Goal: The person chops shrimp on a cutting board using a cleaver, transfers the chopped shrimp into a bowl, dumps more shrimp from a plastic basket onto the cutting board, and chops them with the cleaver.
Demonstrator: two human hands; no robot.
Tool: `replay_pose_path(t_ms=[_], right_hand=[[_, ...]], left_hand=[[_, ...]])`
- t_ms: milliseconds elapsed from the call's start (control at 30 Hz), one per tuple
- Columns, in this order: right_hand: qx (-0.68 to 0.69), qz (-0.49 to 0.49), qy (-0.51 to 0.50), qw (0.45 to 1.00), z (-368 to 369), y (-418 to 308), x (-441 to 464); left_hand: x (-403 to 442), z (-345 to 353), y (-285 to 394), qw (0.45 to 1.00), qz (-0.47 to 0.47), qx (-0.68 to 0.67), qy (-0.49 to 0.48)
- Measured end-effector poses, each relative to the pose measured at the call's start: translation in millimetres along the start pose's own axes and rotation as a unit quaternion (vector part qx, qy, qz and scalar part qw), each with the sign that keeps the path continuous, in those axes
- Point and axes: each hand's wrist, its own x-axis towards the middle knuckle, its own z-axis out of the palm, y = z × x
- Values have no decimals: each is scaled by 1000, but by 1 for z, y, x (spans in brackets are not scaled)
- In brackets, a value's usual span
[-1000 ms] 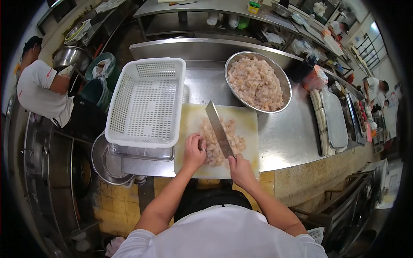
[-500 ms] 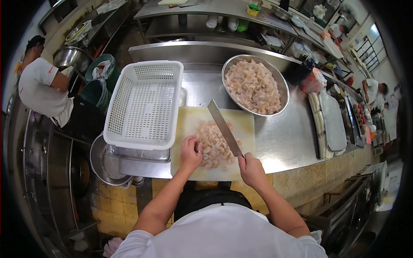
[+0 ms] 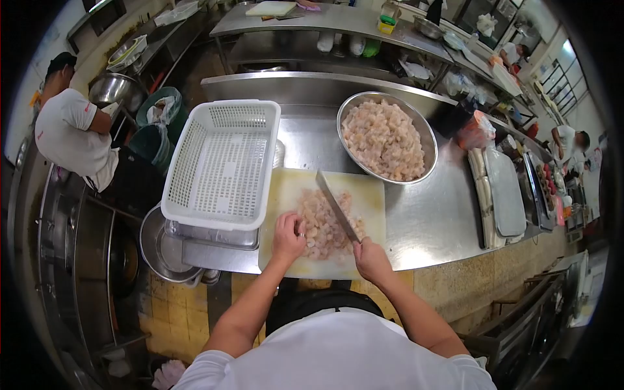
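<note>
My right hand (image 3: 373, 260) is wrapped round the handle of a broad knife (image 3: 338, 211), whose blade slants up and to the left over pale shrimp pieces (image 3: 313, 224). The shrimp lie on a white cutting board (image 3: 370, 192) with yellowish stains. At the left edge of the pile rests my left hand (image 3: 288, 239), its fingers curled together; what they hold, if anything, is hidden. A steel bowl (image 3: 428, 170) heaped with shrimp stands behind the board on the right. To the left sits a white perforated basket (image 3: 221, 162).
The steel table (image 3: 422, 224) extends right to stacked trays (image 3: 505, 195). A steel pot (image 3: 166, 250) stands low at the left. A person in a white shirt (image 3: 68, 130) stands at far left beside green bins (image 3: 159, 114); other people are at the far right.
My right hand and the knife first moved right, then back slightly left, with the blade now seen more edge-on. The whole view has shifted, so the table appears lower.
</note>
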Motion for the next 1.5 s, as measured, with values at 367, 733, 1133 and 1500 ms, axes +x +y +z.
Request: replay_pose_path(t_ms=[367, 733, 1133, 1500], right_hand=[[-17, -5, 8, 1000, 17, 20, 12], [2, -4, 14, 1000, 12, 6, 5], [-4, -13, -34, 999, 36, -20, 2], [4, -5, -13, 1000, 31, -23, -4]], left_hand=[[1, 1, -1, 1000, 6, 1, 8], [0, 1, -4, 1000, 2, 2, 4], [1, -3, 3, 999, -25, -17, -10], [3, -1, 1, 1000, -27, -9, -6]])
